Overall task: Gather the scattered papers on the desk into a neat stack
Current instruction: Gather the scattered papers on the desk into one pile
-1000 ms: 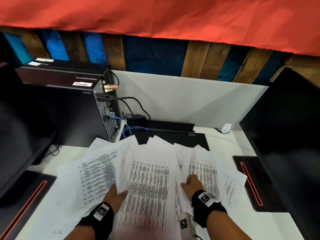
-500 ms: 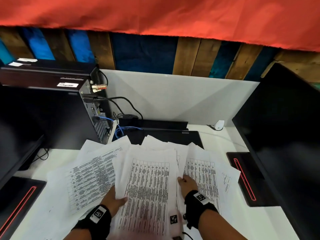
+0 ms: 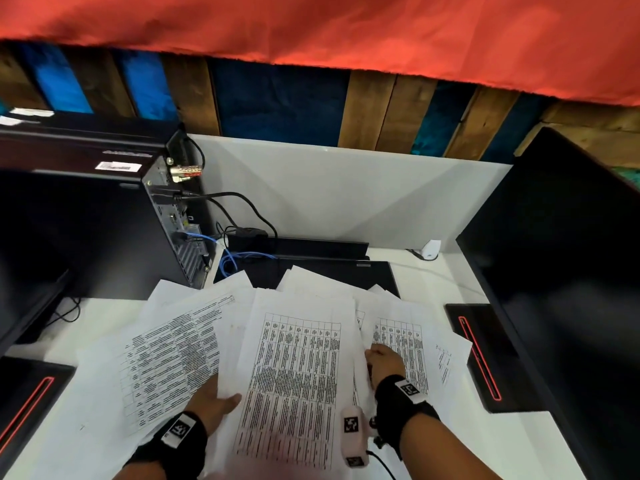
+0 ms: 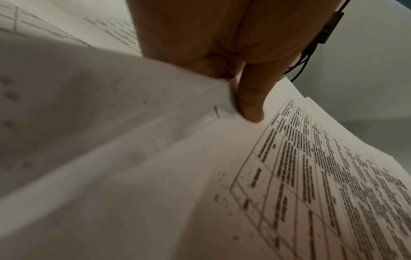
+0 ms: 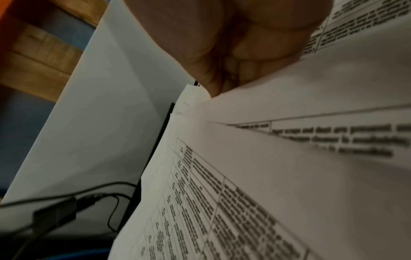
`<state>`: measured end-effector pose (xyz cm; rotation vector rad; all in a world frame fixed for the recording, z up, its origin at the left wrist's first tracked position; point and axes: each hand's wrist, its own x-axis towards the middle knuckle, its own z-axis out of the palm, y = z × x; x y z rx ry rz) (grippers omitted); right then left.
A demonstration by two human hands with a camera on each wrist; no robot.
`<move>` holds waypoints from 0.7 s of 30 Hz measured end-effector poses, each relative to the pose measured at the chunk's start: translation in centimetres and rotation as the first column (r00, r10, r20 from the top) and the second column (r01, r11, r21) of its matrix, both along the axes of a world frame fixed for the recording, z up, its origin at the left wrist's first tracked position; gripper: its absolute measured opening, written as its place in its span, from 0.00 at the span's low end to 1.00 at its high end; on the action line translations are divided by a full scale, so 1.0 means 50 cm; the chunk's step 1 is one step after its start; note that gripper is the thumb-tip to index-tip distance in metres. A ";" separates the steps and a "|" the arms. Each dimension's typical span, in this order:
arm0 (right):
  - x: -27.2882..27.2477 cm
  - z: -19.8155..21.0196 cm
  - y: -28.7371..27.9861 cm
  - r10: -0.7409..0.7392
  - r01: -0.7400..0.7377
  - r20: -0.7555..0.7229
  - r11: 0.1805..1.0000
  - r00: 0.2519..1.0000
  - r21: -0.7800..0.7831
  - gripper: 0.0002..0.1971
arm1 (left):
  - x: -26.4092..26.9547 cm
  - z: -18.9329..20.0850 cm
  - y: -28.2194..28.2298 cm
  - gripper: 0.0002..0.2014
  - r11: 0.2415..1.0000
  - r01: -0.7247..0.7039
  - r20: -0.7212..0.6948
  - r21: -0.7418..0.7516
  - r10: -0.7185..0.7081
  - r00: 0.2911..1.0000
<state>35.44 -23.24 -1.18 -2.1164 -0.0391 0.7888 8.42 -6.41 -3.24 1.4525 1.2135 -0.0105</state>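
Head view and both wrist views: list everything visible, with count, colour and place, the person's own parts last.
papers: many, exact count unclear, white with black printed tables, fanned overlapping across the desk centre
desk: one, white
computer tower: one, black, back left, cables plugged in
blue cable: one, coiled beside the tower
laptop: one, black, behind the papers, partly covered
monitors: two, black, far left and far right
red cloth: one, across the top
wrist straps: two, black with tags
left hand: thumb on a sheet, fingers under it
right hand: on the right-hand papers, fingers curled at a sheet edge
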 end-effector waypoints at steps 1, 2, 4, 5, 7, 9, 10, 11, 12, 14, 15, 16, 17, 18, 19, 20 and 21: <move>-0.003 0.009 0.001 0.063 -0.061 0.030 0.997 0.998 -0.044 0.06 | 0.001 -0.001 0.000 0.23 1.000 -0.009 0.012 -0.012 0.009 1.000; -0.007 0.015 0.004 0.148 -0.143 0.052 0.985 0.988 -0.095 0.10 | 0.000 -0.002 0.000 0.23 1.000 -0.018 0.030 -0.020 0.019 0.999; -0.017 0.018 0.014 0.318 -0.303 0.065 0.937 0.946 -0.177 0.16 | 0.004 0.000 -0.002 0.24 1.000 -0.023 0.061 -0.020 0.025 0.998; -0.025 0.020 0.018 0.389 -0.372 0.053 0.907 0.920 -0.199 0.16 | 0.007 -0.002 -0.003 0.24 1.000 -0.021 0.064 -0.012 0.022 0.998; -0.042 0.020 0.028 0.497 -0.474 0.046 0.847 0.866 -0.239 0.12 | 0.012 -0.004 -0.007 0.25 1.000 -0.018 0.052 0.014 0.018 0.998; -0.055 0.012 0.031 0.486 -0.455 0.088 0.858 0.870 -0.240 0.12 | 0.015 -0.007 -0.009 0.25 0.999 -0.027 0.008 0.043 0.027 1.000; -0.056 0.007 0.028 0.409 -0.384 0.095 0.900 0.907 -0.207 0.15 | 0.016 -0.005 -0.010 0.25 0.998 -0.037 -0.005 0.047 0.037 0.999; -0.052 0.005 0.019 0.309 -0.288 0.108 0.941 0.945 -0.177 0.19 | 0.016 -0.004 -0.011 0.25 0.998 -0.047 -0.011 0.047 0.047 0.999; -0.043 0.008 0.008 0.210 -0.184 0.134 0.966 0.968 -0.183 0.23 | 0.016 -0.004 -0.012 0.25 0.997 -0.056 -0.006 0.045 0.056 0.998; -0.009 0.013 -0.030 0.069 0.011 0.212 0.935 0.975 -0.355 0.30 | 0.014 -0.001 -0.015 0.26 0.997 -0.071 0.003 0.025 0.071 0.997; 0.009 0.020 -0.056 -0.001 0.112 0.232 0.879 0.973 -0.464 0.33 | 0.014 0.000 -0.016 0.26 0.997 -0.072 0.002 0.015 0.072 0.997; 0.024 0.030 -0.085 -0.083 0.206 0.244 0.819 0.966 -0.536 0.37 | 0.013 0.000 -0.017 0.26 0.997 -0.072 0.002 0.015 0.072 0.997; 0.035 0.038 -0.112 -0.171 0.286 0.249 0.774 0.953 -0.565 0.42 | 0.013 0.001 -0.018 0.26 0.997 -0.071 -0.004 0.024 0.071 0.997; 0.044 0.041 -0.137 -0.251 0.347 0.243 0.745 0.937 -0.569 0.47 | 0.013 0.000 -0.018 0.26 0.997 -0.071 -0.005 0.040 0.072 0.997; 0.051 0.040 -0.156 -0.311 0.385 0.227 0.737 0.923 -0.556 0.51 | 0.014 0.001 -0.019 0.25 0.996 -0.067 -0.013 0.055 0.067 0.998; 0.057 0.039 -0.169 -0.353 0.404 0.199 0.751 0.914 -0.522 0.52 | 0.016 0.000 -0.019 0.25 0.996 -0.062 -0.015 0.066 0.063 0.998; 0.063 0.028 -0.174 -0.387 0.413 0.151 0.798 0.909 -0.439 0.53 | 0.017 0.002 -0.020 0.25 0.996 -0.060 -0.018 0.068 0.061 0.998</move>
